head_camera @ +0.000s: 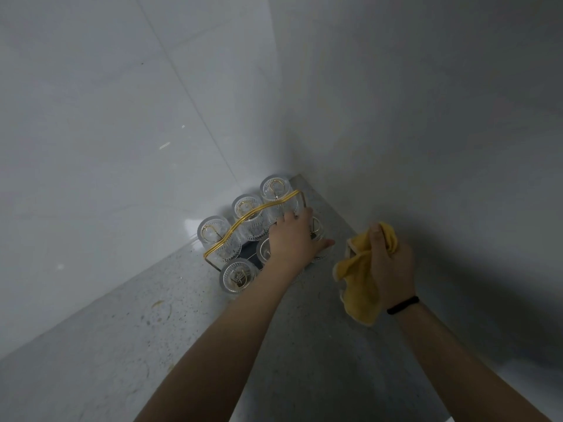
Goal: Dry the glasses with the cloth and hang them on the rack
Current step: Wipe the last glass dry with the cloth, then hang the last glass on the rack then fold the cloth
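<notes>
Six ribbed clear glasses (215, 233) are hung upside down on a gold wire rack (247, 223), set in the corner of a speckled grey counter (115, 324) between white tiled walls (106, 117). The rack's right end is reached by the left hand (294, 237), fingers spread, over a partly hidden glass. Right of the rack, a crumpled yellow cloth (361, 284) is gripped in the right hand (391, 263), a black band (402, 305) worn at its wrist.

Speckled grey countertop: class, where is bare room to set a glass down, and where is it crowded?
Bare: the speckled grey countertop nearer than the gold wire rack, along the white tiled wall. Crowded: the corner, where the ribbed clear glasses and left hand are.
</notes>
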`<action>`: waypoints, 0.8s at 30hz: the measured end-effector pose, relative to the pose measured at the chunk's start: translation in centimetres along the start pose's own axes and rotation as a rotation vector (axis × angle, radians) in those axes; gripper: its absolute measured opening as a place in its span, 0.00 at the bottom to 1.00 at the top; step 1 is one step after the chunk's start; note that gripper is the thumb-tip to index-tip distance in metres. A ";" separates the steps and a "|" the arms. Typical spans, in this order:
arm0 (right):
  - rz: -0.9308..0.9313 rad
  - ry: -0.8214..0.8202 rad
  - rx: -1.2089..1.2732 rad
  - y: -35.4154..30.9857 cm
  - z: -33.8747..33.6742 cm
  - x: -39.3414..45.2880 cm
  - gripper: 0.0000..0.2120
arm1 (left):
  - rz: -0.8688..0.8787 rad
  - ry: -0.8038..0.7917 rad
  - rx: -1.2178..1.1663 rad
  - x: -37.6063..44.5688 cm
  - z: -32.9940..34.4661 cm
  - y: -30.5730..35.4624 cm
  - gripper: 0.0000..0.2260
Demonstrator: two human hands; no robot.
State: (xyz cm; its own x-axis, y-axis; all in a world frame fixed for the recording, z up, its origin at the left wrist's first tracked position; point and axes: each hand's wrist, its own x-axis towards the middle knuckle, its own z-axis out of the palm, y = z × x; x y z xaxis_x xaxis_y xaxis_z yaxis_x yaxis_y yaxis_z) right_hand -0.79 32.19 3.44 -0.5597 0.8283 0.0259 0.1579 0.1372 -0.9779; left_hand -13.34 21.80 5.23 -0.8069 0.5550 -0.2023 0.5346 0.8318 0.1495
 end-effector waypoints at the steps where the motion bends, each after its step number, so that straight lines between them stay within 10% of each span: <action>1: 0.004 -0.006 0.003 0.0 0.0 0.0 0.23 | 0.001 0.001 -0.012 0.0 0.0 -0.1 0.36; 15: -0.056 -0.194 0.084 -3.2 -0.3 -3.0 0.22 | 0.063 0.161 -0.604 -5.6 -2.6 -2.6 0.18; 24: 0.093 -0.746 0.257 -6.5 3.3 -9.1 0.30 | 0.064 -0.247 -1.317 -15.7 -2.5 -8.2 0.19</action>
State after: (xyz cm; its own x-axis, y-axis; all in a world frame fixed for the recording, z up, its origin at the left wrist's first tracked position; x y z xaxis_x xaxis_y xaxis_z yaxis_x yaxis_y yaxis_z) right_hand 0.61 21.95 8.88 -0.9652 0.2349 -0.1149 0.0885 -0.1199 -0.9888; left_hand -5.65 6.20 9.58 -0.6491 0.6959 -0.3074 -0.1819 0.2504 0.9509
